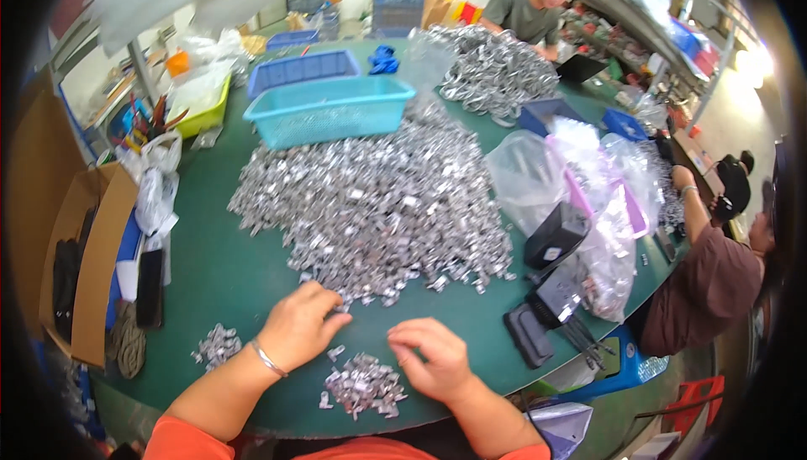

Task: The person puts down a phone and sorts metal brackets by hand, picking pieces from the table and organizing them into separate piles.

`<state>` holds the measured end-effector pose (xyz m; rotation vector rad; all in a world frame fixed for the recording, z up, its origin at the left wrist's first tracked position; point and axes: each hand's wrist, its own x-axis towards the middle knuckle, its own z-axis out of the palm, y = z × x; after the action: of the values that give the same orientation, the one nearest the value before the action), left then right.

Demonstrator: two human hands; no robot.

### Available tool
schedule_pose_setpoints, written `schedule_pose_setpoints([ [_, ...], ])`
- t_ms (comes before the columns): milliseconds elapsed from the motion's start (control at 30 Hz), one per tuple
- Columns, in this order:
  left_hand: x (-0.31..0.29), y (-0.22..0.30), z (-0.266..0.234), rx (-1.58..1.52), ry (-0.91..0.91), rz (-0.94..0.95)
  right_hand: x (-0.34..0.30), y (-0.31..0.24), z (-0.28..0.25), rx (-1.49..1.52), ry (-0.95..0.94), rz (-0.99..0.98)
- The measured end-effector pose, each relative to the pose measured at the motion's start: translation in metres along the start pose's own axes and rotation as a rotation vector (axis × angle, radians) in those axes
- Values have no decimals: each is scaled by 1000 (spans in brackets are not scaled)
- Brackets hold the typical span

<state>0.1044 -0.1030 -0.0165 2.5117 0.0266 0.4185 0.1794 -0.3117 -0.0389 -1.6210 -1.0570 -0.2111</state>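
A big heap of small shiny metal parts (378,199) covers the middle of the green table. My left hand (298,325), with a metal bangle at the wrist, is at the heap's near edge. Its fingers are curled, with the thumb apart from them, and nothing shows in between. To its right, my right hand (435,361) has thumb and fingertips drawn together; whatever they may hold is too small to make out. Below and between the hands lies a small pile of metal parts (364,386). Another small pile (218,346) sits left of my left forearm.
A turquoise basket (328,111) stands at the heap's far side. Black devices with cables (530,335) and plastic bags (609,267) lie right. An open cardboard box (97,292) and a dark phone (150,288) are left. Two co-workers, one in a brown shirt (702,288), work around the table.
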Motion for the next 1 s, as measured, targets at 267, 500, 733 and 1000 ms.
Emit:
schedule_pose_setpoints([
  [267,0,-8,14,-40,-68,-4,-5,-7,4,75,2,16],
  [500,-19,16,29,-1472,-98,-656,2,-4,2,-45,-65,146],
  [733,-19,10,34,-1677,-179,-655,5,-5,5,18,-33,229],
  [1000,-24,10,36,-1582,-191,-625,1,-2,4,-70,-78,110],
])
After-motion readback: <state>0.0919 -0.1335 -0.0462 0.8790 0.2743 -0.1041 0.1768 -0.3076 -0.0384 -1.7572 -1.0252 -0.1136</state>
